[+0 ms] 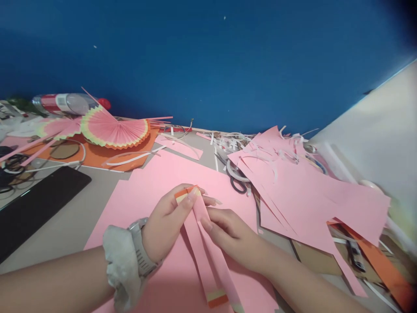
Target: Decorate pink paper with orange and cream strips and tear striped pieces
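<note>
My left hand (171,213) pinches the far end of a folded pink paper strip (203,256), which has cream and orange bands at its ends. The thumb presses on top, close to the orange edge. My right hand (230,232) grips the same strip a little lower, thumb along its right-hand edge. Two long layers of the strip fan apart toward me. Under both hands lie large pink paper sheets (143,187). A scrunchie and a watch are on my left wrist.
Pleated pink-and-yellow paper fans (114,132) lie at the back left beside a plastic bottle (68,103). A dark slab (42,204) rests at left. Scissors (238,184) sit partly under pink paper scraps (293,195) at right. A cutter (355,255) lies further right.
</note>
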A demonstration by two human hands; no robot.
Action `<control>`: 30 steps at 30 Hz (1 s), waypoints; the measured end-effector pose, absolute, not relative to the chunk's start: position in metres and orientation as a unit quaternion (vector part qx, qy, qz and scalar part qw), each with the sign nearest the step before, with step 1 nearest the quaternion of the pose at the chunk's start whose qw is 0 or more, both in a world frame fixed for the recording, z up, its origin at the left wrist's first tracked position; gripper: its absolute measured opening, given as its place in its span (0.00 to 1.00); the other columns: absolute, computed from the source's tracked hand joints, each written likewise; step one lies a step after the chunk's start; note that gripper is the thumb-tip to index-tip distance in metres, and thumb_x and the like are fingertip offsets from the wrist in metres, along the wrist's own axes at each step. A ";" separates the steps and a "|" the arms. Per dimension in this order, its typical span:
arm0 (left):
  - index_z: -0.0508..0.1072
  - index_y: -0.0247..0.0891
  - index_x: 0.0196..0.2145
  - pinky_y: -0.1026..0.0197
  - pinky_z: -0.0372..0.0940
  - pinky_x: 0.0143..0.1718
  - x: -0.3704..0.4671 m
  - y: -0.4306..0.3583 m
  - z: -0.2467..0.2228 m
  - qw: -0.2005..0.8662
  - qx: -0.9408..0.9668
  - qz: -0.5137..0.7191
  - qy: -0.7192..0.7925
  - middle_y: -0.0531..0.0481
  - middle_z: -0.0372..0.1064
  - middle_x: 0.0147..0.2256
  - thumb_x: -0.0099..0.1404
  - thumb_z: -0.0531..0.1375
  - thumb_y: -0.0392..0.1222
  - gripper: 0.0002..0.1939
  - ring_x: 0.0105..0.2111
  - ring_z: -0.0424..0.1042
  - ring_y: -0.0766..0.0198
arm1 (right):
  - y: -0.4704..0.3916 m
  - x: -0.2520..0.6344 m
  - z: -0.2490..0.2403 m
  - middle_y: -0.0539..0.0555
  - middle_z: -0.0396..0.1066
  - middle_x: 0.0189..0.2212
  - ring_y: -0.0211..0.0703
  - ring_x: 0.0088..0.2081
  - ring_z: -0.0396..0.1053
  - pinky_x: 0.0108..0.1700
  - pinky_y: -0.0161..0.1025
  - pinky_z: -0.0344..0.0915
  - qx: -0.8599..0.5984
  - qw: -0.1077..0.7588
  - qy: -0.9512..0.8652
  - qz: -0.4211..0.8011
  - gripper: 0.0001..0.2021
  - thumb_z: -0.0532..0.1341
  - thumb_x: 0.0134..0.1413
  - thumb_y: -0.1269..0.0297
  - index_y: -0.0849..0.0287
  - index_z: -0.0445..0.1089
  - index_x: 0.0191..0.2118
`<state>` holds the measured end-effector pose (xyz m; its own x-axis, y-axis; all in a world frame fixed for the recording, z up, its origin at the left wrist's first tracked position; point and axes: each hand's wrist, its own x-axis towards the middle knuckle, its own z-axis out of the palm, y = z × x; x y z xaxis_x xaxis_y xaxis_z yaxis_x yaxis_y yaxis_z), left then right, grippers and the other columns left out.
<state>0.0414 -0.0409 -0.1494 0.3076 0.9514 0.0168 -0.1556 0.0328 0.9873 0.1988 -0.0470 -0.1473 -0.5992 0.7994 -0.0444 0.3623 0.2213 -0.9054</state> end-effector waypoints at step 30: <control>0.58 0.38 0.26 0.67 0.54 0.26 0.032 -0.051 -0.150 0.513 0.724 0.294 0.354 0.58 0.53 0.24 0.69 0.44 0.42 0.14 0.24 0.54 0.70 | -0.053 0.203 -0.158 0.45 0.46 0.18 0.34 0.21 0.47 0.25 0.34 0.48 -0.334 0.346 -0.812 0.331 0.13 0.47 0.56 0.72 0.56 0.43 0.23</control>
<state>0.0322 -0.0505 -0.1498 0.5757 0.8152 0.0635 0.2111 -0.2232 0.9516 0.2033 -0.0531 -0.1584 -0.5370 0.7718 0.3406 0.3140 0.5576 -0.7684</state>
